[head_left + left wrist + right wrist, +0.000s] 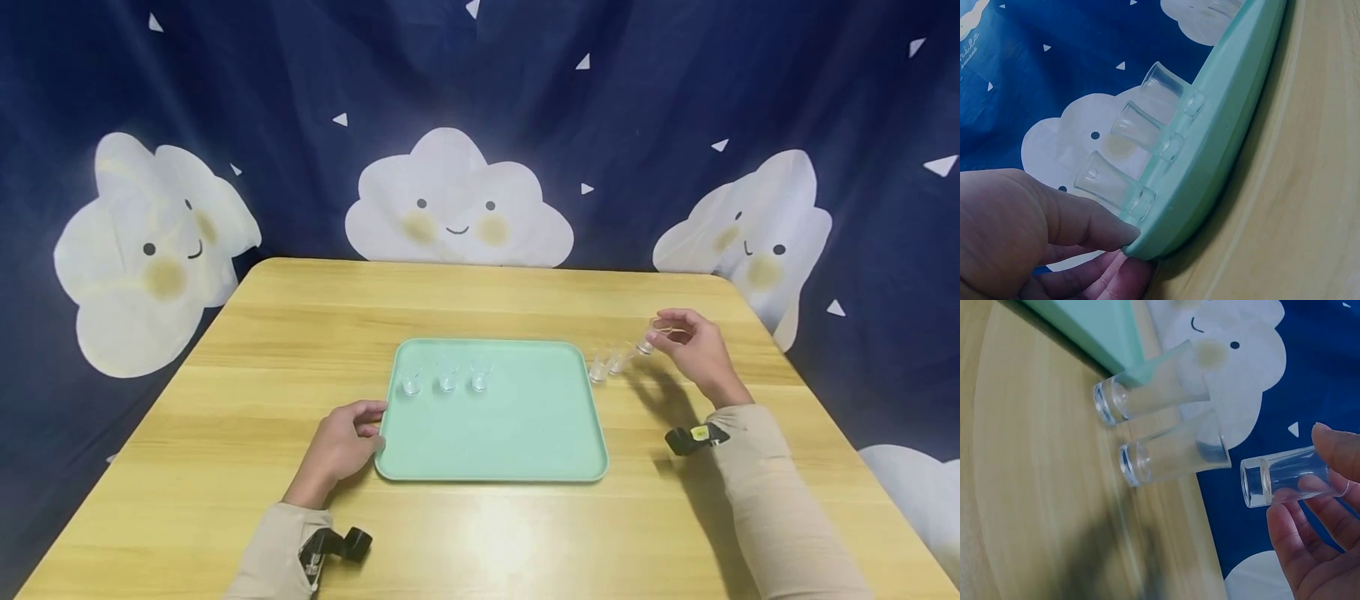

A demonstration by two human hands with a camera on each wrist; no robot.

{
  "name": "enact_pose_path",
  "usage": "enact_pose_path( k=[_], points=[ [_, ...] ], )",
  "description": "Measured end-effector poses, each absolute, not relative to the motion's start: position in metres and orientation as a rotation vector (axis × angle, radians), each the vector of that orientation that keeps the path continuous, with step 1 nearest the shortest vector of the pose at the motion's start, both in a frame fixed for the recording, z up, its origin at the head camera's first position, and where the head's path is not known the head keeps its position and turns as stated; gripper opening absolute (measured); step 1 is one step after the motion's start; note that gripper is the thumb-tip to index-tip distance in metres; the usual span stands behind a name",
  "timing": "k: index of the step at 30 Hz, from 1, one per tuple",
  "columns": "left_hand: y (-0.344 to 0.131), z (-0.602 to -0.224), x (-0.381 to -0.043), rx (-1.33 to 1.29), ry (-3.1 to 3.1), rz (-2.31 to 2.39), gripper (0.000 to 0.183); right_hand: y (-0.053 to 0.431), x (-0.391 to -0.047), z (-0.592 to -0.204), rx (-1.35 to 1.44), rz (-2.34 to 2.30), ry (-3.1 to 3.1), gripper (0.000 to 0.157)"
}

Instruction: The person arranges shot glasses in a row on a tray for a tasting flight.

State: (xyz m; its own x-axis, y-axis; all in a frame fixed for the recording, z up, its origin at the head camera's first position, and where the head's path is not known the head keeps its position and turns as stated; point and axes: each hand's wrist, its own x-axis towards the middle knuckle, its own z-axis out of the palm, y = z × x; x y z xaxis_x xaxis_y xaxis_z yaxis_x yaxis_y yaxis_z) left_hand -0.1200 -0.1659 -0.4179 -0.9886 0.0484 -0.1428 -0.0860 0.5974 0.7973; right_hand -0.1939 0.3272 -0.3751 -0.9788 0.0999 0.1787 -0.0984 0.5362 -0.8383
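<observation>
My left hand (345, 442) pinches the left rim of a mint-green tray (517, 433), thumb on top and fingers beneath, as the left wrist view shows. Three clear shot glasses (1147, 131) stand upright in a row on the tray's left half. Right of the tray, my right hand (697, 346) grips another clear shot glass (1288, 478) near its mouth between thumb and fingers. That glass is held up off the table, its thick base pointing away from the palm. Two more shot glasses (1175, 450) stand side by side on the table between this hand and the tray.
The tray lies on a wooden table (480, 533). A dark blue curtain (300, 67) with smiling white clouds hangs behind the table's far edge. Both wrists carry a black camera strap (697, 437) over beige sleeves.
</observation>
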Motion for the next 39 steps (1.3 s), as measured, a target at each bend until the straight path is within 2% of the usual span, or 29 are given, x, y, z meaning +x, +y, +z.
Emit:
enact_pose_path(
  k=[20,29,39],
  points=[
    [-0.165,-0.418,-0.12,-0.021,2.677,1.352,0.046,0.299,-0.191,-0.357,0.118,1.455,-2.503,0.044],
    [-0.167,-0.425,-0.113,-0.07,2.67,1.336,0.046,0.279,-0.19,-0.364,0.216,1.451,-2.534,0.038],
    [-0.165,-0.422,-0.12,-0.033,2.682,1.356,0.046,0.259,-0.196,-0.361,0.303,1.54,-2.507,0.039]
  ],
)
